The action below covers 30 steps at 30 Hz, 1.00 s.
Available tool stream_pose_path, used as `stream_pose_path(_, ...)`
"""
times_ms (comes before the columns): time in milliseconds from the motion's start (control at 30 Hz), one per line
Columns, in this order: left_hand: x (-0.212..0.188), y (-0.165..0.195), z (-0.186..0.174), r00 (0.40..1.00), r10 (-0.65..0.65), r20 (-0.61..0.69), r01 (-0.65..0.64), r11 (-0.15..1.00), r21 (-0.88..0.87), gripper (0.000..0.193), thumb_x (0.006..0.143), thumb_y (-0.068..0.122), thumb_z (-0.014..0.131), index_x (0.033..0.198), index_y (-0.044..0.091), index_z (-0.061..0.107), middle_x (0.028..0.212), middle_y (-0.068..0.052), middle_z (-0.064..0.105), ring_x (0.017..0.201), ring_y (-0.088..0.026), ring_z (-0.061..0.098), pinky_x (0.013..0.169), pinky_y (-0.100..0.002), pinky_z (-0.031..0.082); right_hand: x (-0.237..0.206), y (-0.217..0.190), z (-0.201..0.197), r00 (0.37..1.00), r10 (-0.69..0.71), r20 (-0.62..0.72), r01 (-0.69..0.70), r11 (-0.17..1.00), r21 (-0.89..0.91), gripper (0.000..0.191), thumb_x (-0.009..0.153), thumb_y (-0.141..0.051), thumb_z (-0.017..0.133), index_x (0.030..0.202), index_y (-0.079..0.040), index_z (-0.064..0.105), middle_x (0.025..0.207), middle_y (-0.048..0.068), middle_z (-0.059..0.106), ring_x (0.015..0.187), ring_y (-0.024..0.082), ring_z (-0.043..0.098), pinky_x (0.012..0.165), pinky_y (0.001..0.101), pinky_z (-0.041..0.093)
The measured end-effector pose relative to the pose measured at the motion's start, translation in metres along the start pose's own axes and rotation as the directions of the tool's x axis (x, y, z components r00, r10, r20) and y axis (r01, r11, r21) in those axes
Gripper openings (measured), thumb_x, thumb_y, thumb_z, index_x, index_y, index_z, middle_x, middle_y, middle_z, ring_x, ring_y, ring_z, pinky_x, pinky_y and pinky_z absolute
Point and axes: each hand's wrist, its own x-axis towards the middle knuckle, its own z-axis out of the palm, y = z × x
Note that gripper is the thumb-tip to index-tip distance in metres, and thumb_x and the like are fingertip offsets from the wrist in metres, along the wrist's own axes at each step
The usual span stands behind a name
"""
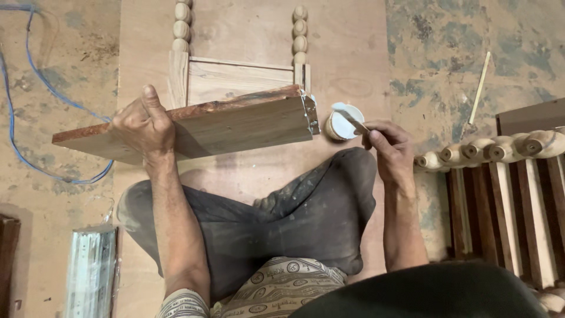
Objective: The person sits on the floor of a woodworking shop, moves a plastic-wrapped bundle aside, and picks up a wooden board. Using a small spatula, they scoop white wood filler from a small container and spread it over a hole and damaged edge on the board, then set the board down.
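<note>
Left hand (143, 125) is wrapped over the top edge of a wooden plank (235, 122), thumb sticking up, holding it on edge above the lap with the forearm running straight up from the bottom of the view. Right hand (390, 147) is pinched tight on a thin spatula stick (352, 119), wrist bent inward, its tip sitting in a small white cup (342, 122) just beside the plank's right end. Behind the plank there's a wooden frame with beaded turned posts (238, 70) lying on a plywood sheet (353, 53). Shiny silver package (89, 271) bottom left, blue cable (35, 88) looping on the floor.
</note>
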Motion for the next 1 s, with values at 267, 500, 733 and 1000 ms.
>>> stream_pose_path(267,0.002,0.005,-0.005,1.0,0.019,0.001,-0.019,1.0,0.014,0.056,0.117,0.025,0.058,0.066,0.003,0.064,0.059,-0.016,0.056,0.049,-0.032,0.054,0.053,-0.045,0.036,0.015,-0.066,0.062,0.78,-0.551,0.296,0.58,0.459,-0.673,0.024,0.093,0.01,0.076,0.111,-0.005,0.074,0.112,0.009,0.073,0.103,0.023,0.065,0.089,0.0339,0.05)
stream_pose_path(500,0.0,0.003,-0.004,1.0,-0.018,0.021,0.018,0.999,-0.031,0.057,0.116,0.025,0.058,0.064,0.001,0.063,0.057,-0.016,0.055,0.048,-0.03,0.052,0.053,-0.045,0.035,0.012,-0.077,0.06,0.634,-0.649,0.421,0.636,0.128,-0.761,0.025,0.092,0.008,0.082,0.11,-0.008,0.076,0.108,0.007,0.073,0.094,0.022,0.064,0.08,0.0361,0.047)
stream_pose_path(733,-0.001,-0.005,-0.001,0.999,-0.034,-0.009,0.033,0.997,-0.066,0.063,0.116,0.026,0.057,0.058,0.002,0.061,0.049,-0.011,0.051,0.041,-0.023,0.048,0.049,-0.041,0.031,-0.003,-0.056,0.037,0.605,-0.625,0.493,0.633,0.001,-0.774,0.033,0.089,0.01,0.08,0.116,-0.01,0.077,0.105,0.005,0.073,0.089,0.021,0.062,0.077,0.0354,0.049)
stream_pose_path(1000,0.0,-0.002,-0.009,0.999,-0.044,-0.02,0.041,0.993,-0.107,0.057,0.117,0.024,0.05,0.067,0.003,0.069,0.056,-0.009,0.059,0.048,-0.021,0.057,0.053,-0.038,0.037,-0.021,-0.05,0.029,0.686,-0.528,0.501,0.609,0.041,-0.792,0.039,0.082,0.012,0.076,0.115,-0.01,0.075,0.105,0.005,0.072,0.092,0.025,0.064,0.081,0.0368,0.052)
